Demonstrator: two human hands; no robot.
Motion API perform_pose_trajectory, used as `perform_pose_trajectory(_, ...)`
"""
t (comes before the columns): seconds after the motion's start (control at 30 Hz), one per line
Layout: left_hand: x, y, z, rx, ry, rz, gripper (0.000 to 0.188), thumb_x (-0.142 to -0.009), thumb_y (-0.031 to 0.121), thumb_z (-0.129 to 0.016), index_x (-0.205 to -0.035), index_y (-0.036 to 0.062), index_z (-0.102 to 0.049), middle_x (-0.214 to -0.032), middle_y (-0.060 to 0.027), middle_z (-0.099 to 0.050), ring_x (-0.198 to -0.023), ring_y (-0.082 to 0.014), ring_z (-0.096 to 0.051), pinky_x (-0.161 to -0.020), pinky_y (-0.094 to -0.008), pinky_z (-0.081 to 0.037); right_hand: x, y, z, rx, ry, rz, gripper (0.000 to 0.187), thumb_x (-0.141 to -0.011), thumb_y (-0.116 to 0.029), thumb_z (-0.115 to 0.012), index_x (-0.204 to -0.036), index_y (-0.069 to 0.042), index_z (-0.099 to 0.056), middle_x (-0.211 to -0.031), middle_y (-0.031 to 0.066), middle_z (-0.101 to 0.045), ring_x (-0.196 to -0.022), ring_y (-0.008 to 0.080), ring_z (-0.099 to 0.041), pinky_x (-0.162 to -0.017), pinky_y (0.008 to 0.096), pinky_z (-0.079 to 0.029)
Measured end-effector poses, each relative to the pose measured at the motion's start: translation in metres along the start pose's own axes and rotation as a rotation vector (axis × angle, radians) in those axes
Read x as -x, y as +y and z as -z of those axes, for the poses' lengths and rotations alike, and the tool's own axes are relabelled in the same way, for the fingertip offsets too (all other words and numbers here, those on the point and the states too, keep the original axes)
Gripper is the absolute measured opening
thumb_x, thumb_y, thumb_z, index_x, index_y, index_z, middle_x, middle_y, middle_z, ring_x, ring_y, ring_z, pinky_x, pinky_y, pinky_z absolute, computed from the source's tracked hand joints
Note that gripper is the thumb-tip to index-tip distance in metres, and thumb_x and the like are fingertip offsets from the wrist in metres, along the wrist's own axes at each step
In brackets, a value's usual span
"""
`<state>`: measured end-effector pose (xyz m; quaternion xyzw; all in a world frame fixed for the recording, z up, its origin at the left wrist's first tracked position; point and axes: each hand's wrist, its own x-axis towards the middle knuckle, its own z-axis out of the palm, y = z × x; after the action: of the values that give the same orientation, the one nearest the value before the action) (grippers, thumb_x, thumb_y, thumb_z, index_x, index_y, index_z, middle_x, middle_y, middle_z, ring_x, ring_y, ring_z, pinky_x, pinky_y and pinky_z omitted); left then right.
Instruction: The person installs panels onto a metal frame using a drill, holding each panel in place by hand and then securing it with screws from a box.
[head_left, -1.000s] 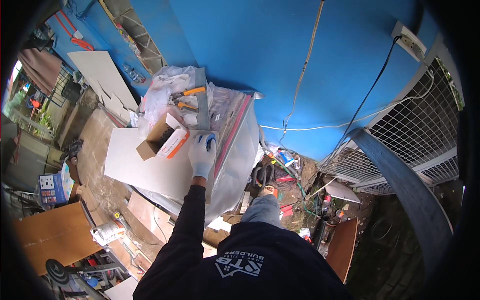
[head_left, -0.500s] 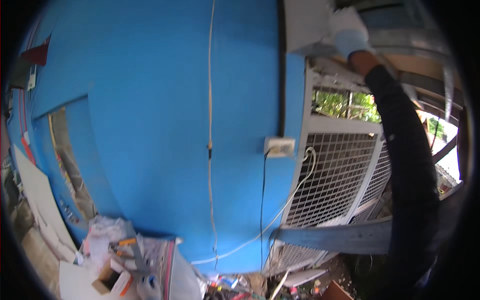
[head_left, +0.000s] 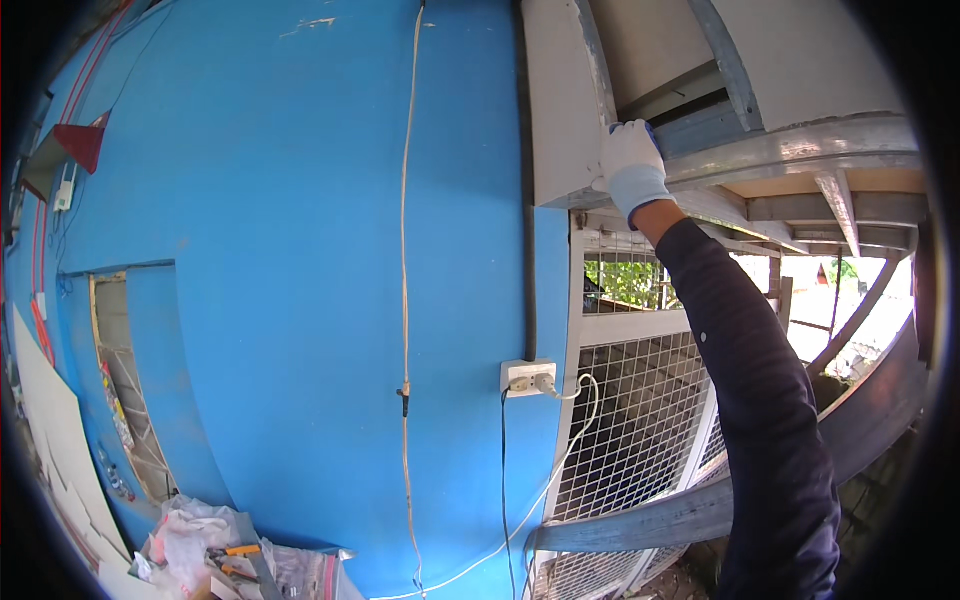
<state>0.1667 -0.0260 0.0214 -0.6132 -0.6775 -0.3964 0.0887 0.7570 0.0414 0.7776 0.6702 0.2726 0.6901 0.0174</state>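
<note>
**Gloved right hand (head_left: 634, 165) raised to a grey metal beam (head_left: 800, 143) beside a blue wall (head_left: 300, 300)**

We look along our right arm, in a dark sleeve (head_left: 760, 400), rising from the lower right to the upper part of the view. The hand wears a white glove with a pale blue cuff. Its fingers bend at the left end of the beam, against the corner of a white boxed panel (head_left: 563, 110); the fingertips are hidden, so we cannot tell whether they grip. Our left hand is out of view, and we cannot tell its state.

The beam runs rightward from the glove, high up. Below it stands a white wire-mesh gate (head_left: 640, 410), crossed low down by a curved grey strip (head_left: 640, 527). Left of the gate, a white socket box (head_left: 528, 378) with plugged-in cords is mounted on the wall, and a thin cable (head_left: 404, 290) hangs farther left. At the lower left we find crumpled plastic bags (head_left: 190, 528) with orange-handled tools (head_left: 242, 550) lying by them, and a broken white board (head_left: 55, 430).
</note>
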Motion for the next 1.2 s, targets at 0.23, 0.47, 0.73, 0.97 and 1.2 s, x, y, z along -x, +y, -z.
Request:
perform_pose_trajectory(0.23,-0.001,0.007,0.007,0.031,-0.004,0.003,0.025,-0.096,0.028,-0.064,-0.101,0.0104,-0.08,-0.096,-0.0167,-0.078,-0.088,-0.037,-0.074,-0.079,-0.0493,-0.058,0.001,0.004,-0.002,0.016,-0.03,0.031,0.048,-0.09,-0.053,-0.072,-0.118,-0.015,-0.077,-0.115,0.0072,-0.075,-0.112,0.025,-0.071,-0.092,0.0416,-0.045)
perform_pose_trajectory(0.47,0.0,0.002,0.004,0.051,0.01,-0.018,0.024,-0.096,0.027,-0.064,-0.1,0.0103,-0.08,-0.096,-0.0168,-0.078,-0.087,-0.0375,-0.074,-0.079,-0.0488,-0.058,0.0,0.004,0.0,-0.001,-0.027,0.029,0.056,-0.087,-0.059,-0.074,-0.122,-0.014,-0.077,-0.116,0.0072,-0.075,-0.112,0.0251,-0.07,-0.092,0.0425,-0.045)
perform_pose_trajectory(0.73,0.0,0.008,0.014,0.023,-0.048,0.036,0.023,-0.096,0.027,-0.064,-0.098,0.0122,-0.08,-0.096,-0.0157,-0.078,-0.088,-0.037,-0.073,-0.079,-0.0494,-0.058,0.0,0.003,0.008,-0.045,-0.072,0.029,0.057,-0.087,-0.058,-0.075,-0.123,-0.013,-0.076,-0.116,0.0071,-0.075,-0.112,0.0259,-0.07,-0.094,0.0427,-0.045)
perform_pose_trajectory(0.97,-0.002,0.01,0.011,0.04,-0.021,0.023,0.022,-0.095,0.027,-0.064,-0.097,0.0127,-0.08,-0.097,-0.0148,-0.078,-0.091,-0.0364,-0.072,-0.083,-0.0494,-0.057,0.002,0.004,0.002,-0.031,-0.021,0.01,0.055,-0.086,-0.056,-0.077,-0.122,-0.014,-0.076,-0.114,0.007,-0.076,-0.111,0.0253,-0.071,-0.094,0.0419,-0.046)
perform_pose_trajectory(1.2,-0.001,0.008,0.008,0.031,-0.016,0.017,0.022,-0.095,0.026,-0.064,-0.101,0.0132,-0.08,-0.101,-0.0156,-0.078,-0.095,-0.0366,-0.072,-0.085,-0.0488,-0.057,0.001,0.002,-0.002,-0.023,0.026,-0.02,0.051,-0.086,-0.054,-0.077,-0.119,-0.015,-0.077,-0.11,0.0071,-0.076,-0.106,0.0249,-0.073,-0.092,0.0399,-0.046)
